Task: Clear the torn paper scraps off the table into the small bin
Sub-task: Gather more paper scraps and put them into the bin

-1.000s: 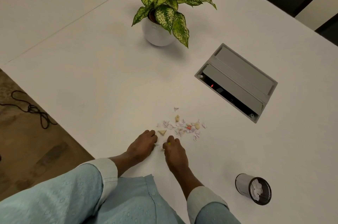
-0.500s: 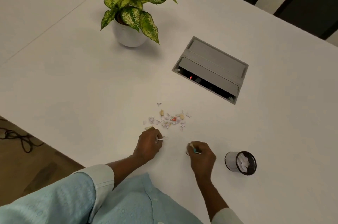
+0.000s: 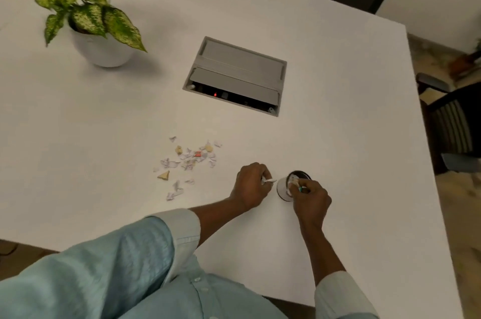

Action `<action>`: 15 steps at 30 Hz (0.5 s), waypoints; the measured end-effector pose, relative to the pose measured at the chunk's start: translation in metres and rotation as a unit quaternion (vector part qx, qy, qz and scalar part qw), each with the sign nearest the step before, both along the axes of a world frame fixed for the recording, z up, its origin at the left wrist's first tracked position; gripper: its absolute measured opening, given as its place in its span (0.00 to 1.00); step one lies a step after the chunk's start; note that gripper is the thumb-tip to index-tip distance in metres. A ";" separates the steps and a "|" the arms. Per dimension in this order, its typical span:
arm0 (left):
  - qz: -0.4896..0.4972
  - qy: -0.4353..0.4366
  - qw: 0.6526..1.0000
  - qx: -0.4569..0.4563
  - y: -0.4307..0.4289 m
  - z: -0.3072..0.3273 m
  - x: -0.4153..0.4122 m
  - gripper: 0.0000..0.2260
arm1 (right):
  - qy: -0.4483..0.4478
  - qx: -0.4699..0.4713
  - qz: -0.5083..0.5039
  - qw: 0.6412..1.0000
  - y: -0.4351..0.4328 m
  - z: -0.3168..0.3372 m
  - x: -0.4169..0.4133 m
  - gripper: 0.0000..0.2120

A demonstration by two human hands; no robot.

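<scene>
Several torn paper scraps (image 3: 188,161), white with a few tan and red bits, lie scattered on the white table (image 3: 104,136). The small bin (image 3: 283,188), white outside and dark inside, stands to their right with paper in it. My right hand (image 3: 311,200) is over the bin's near rim, fingers closed on a few scraps. My left hand (image 3: 251,186) rests just left of the bin, pinching a white scrap that points toward it.
A potted plant (image 3: 101,50) in a white pot stands at the far left. A grey cable box (image 3: 235,75) is set into the table beyond the scraps. The table's right edge and a dark chair (image 3: 453,121) are at the right.
Both hands moved right from the scrap pile, each carrying scraps. The right hand now reaches over the bin and the left hand sits beside it. The camera view also shifted right.
</scene>
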State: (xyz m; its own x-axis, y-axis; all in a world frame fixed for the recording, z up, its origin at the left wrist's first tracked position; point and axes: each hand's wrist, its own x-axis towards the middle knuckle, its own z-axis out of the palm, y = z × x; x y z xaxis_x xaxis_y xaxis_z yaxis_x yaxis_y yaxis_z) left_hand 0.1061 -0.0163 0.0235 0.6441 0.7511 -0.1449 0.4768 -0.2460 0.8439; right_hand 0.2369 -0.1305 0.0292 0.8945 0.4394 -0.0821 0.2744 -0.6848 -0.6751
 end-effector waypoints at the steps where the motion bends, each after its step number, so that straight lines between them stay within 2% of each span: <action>1: -0.012 0.001 1.000 0.002 -0.004 0.002 0.012 0.04 | -0.003 -0.014 -0.002 1.000 -0.002 0.000 0.007 0.08; 10: -0.070 0.076 0.995 0.016 -0.023 0.013 0.096 0.05 | -0.050 -0.072 0.084 0.993 -0.015 -0.001 0.055 0.04; 15: -0.093 0.111 0.989 0.021 -0.028 0.011 0.112 0.08 | -0.017 -0.088 0.128 0.988 -0.022 0.001 0.067 0.11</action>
State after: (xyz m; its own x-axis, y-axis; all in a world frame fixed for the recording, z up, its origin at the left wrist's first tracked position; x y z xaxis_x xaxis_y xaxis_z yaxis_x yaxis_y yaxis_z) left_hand 0.2186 -0.0445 0.0342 0.7280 0.6304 -0.2694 0.5917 -0.3793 0.7113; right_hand 0.3035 -0.1523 0.0305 0.7600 0.6327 -0.1486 0.4740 -0.6961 -0.5392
